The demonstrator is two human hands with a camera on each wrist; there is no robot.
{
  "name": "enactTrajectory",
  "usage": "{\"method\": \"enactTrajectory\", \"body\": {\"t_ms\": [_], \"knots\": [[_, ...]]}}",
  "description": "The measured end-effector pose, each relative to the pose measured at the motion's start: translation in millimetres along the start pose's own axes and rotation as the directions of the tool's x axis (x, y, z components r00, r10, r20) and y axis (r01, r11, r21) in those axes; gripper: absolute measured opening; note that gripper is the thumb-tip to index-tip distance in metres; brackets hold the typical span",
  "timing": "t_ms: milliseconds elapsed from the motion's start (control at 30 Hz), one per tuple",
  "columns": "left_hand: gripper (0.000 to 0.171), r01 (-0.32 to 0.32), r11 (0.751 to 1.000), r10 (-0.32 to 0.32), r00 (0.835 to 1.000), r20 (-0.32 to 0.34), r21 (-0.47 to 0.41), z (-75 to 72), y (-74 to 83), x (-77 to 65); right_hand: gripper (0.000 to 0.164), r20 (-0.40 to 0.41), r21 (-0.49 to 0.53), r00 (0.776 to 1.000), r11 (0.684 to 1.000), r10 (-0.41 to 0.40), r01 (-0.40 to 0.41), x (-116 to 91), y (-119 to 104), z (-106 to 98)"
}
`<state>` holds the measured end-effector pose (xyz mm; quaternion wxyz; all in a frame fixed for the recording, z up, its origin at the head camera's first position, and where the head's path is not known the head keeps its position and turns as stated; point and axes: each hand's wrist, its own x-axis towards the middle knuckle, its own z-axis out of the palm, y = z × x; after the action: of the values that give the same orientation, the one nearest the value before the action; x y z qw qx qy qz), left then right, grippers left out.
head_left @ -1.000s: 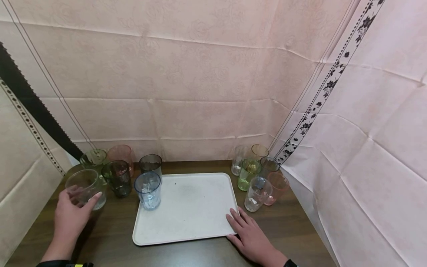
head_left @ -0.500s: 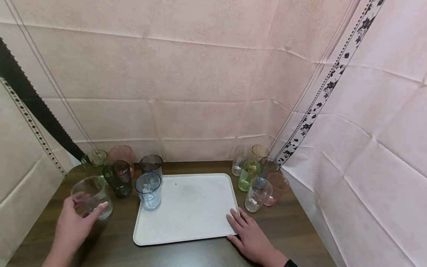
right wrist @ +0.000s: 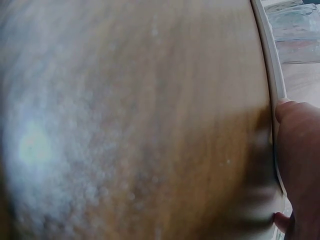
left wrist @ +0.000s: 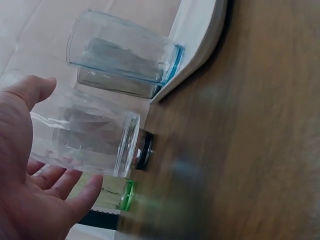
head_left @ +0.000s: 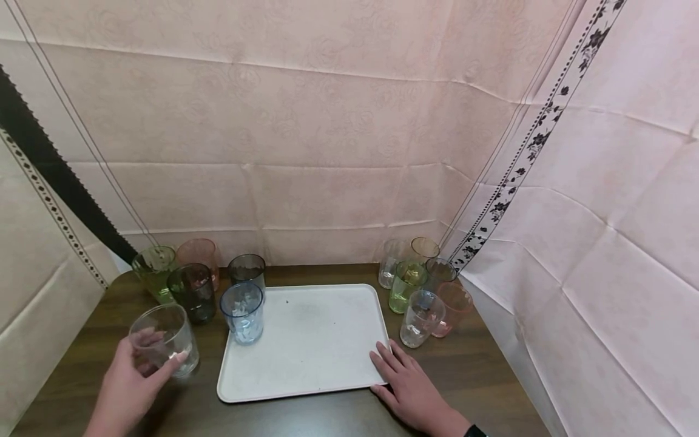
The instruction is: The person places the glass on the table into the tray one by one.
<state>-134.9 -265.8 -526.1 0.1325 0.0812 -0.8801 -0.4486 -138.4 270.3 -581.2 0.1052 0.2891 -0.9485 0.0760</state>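
My left hand grips a clear drinking glass at the left of the tray, thumb on the near side and fingers behind. In the left wrist view this clear glass stands mouth toward the palm, its base close to the table. My right hand rests on the right front corner of the white tray, fingers spread over the rim. A blue-tinted glass stands on the tray's left side.
Behind the left hand stand a green glass, a pink glass and a dark glass. A grey glass is behind the blue one. Several glasses, including a green one, cluster right of the tray. Cloth walls enclose the table.
My left hand has carried the clear glass toward the tray and nearer the table's front, away from the green and dark glasses. The right hand and tray have stayed put.
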Motion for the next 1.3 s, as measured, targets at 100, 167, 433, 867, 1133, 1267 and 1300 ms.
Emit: {"method": "enactTrajectory", "body": {"t_ms": [100,167,433,867,1133,1267,1300], "knots": [[0.089,-0.044,0.998,0.044,0.999,0.009,-0.033,1.4,1.6,-6.8,0.064,-0.003,-0.011,1.000,1.000,-0.005,0.005,0,0,0],[0.086,-0.067,0.997,0.068,0.998,0.006,-0.039,2.9,3.9,-10.3,0.063,-0.004,-0.011,1.000,1.000,-0.003,0.003,0,1,1],[0.083,-0.076,0.996,0.078,0.996,0.035,-0.052,7.7,18.0,-22.6,0.063,0.004,0.014,1.000,1.000,0.009,-0.009,-1,1,2],[0.083,-0.068,0.989,0.085,0.988,0.127,-0.133,23.3,36.5,-25.9,0.064,0.022,0.025,1.000,0.999,0.021,-0.022,1,0,0],[0.084,-0.056,0.987,0.084,0.977,0.195,-0.149,40.3,45.9,-25.2,0.064,0.024,0.027,0.999,0.999,0.026,-0.027,-1,0,1],[0.087,-0.032,0.984,0.073,0.970,0.232,-0.178,50.1,50.3,-24.9,0.064,0.025,0.039,0.999,0.999,0.032,-0.033,-1,0,0],[0.087,-0.022,0.983,0.067,0.968,0.243,-0.183,52.1,51.1,-24.8,0.064,0.026,0.041,0.999,0.999,0.033,-0.034,-1,0,0]]}}
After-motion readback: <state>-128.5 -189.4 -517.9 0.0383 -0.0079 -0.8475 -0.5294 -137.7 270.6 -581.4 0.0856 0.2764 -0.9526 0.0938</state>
